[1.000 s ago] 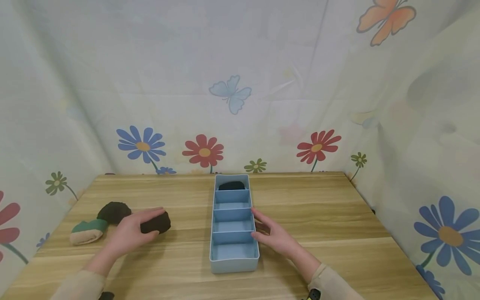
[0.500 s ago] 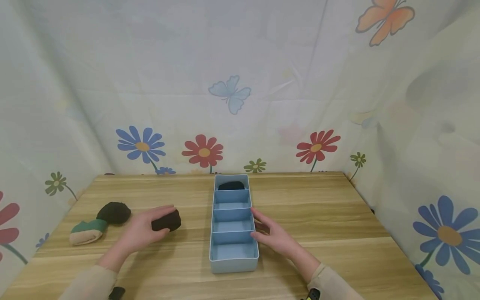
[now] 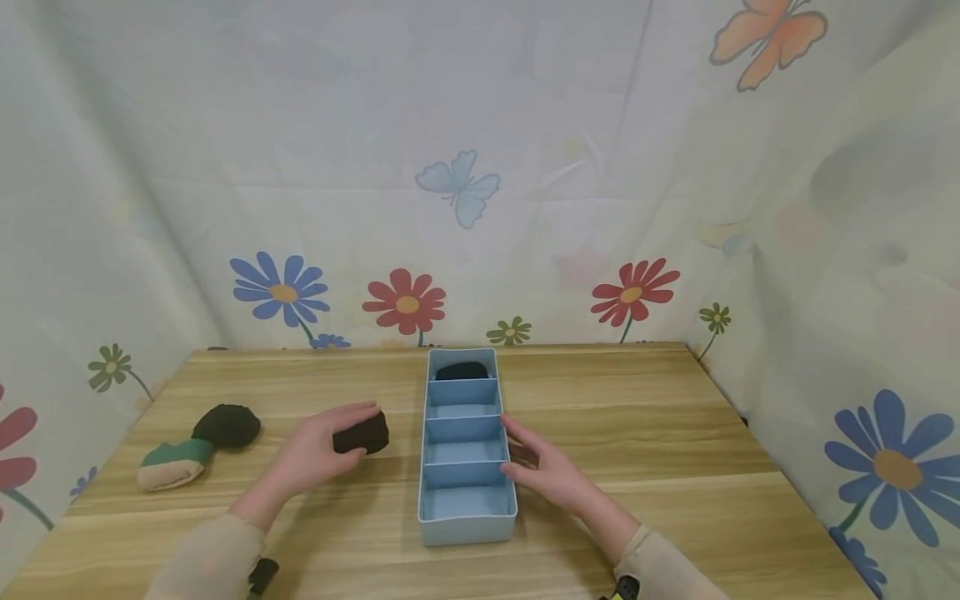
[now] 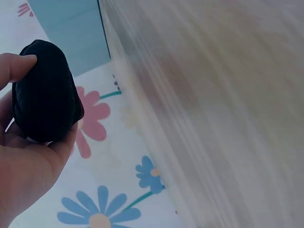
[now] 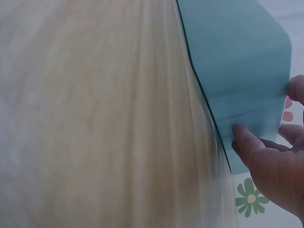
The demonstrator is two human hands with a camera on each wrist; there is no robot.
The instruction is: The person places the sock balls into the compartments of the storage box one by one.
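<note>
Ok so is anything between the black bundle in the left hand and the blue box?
Nothing visible stands between the black bundle and the blue box; the head view shows only tabletop there. The bundle would probably just need to clear the box's rim.

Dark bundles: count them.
3: one in the left hand; another beside the green-and-beige bundle; a third, partly hidden, inside the far end of the blue box.
</note>
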